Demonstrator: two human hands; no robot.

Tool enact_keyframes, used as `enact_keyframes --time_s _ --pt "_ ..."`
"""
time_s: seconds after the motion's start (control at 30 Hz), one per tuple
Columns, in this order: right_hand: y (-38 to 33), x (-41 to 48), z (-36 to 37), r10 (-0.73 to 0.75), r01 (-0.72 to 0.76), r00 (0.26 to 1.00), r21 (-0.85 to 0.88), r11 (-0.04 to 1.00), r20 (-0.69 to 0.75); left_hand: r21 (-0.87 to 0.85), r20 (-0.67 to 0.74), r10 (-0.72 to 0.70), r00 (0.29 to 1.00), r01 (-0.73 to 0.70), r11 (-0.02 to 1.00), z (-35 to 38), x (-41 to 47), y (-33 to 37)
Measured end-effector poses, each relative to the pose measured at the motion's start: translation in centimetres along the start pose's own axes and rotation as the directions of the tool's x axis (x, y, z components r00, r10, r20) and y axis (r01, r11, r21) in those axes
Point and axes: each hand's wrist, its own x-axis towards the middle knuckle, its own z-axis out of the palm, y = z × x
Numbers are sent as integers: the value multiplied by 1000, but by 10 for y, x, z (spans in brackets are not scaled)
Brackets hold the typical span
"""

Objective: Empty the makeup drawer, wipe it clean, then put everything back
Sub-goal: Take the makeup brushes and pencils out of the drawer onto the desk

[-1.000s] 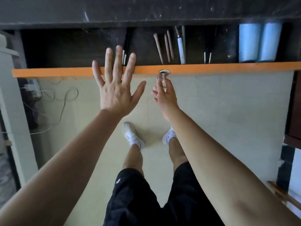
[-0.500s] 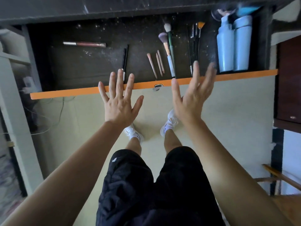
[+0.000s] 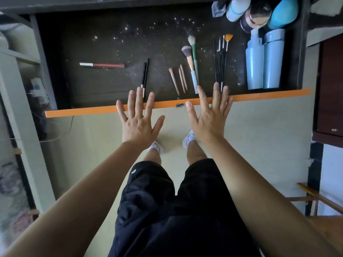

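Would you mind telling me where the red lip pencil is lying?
In the head view, the red lip pencil lies alone in the drawer's left half, left of the two black pencils.

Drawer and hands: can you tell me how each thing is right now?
Drawer: pulled open, still full, floor speckled with dust.
Left hand: open, fingers spread, empty.
Right hand: open, fingers spread, empty.
Lip pencil: lying flat, capped.
Brushes: lying flat.
Blue bottles: lying side by side.
Jar: lid on.
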Motion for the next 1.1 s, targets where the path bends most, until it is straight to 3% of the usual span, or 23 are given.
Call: enact_keyframes --time_s 0.3,0.5,0.6,0.77,0.93,1.1 --pt "11 -2 -32 -72 68 960 25 997 269 -54 154 -45 987 54 997 -30 -14 9" --pt "-1 32 -45 -134 85 960 200 976 246 -252 91 -313 945 326 911 -55 11 18" --pt "-13 51 -52 -156 65 927 262 963 342 -256 118 -406 906 423 869 -66 30 19" --pt "-31 71 -42 -105 7 901 227 974 422 -304 204 -484 851 525 795 -58 64 5" --pt "-51 79 -22 61 -129 917 147 981 394 -253 235 -460 856 511 822 -42 95 -7" --pt "-71 89 -5 180 -215 900 45 976 397 -322 250 -443 861 505 800 -32 103 -13"
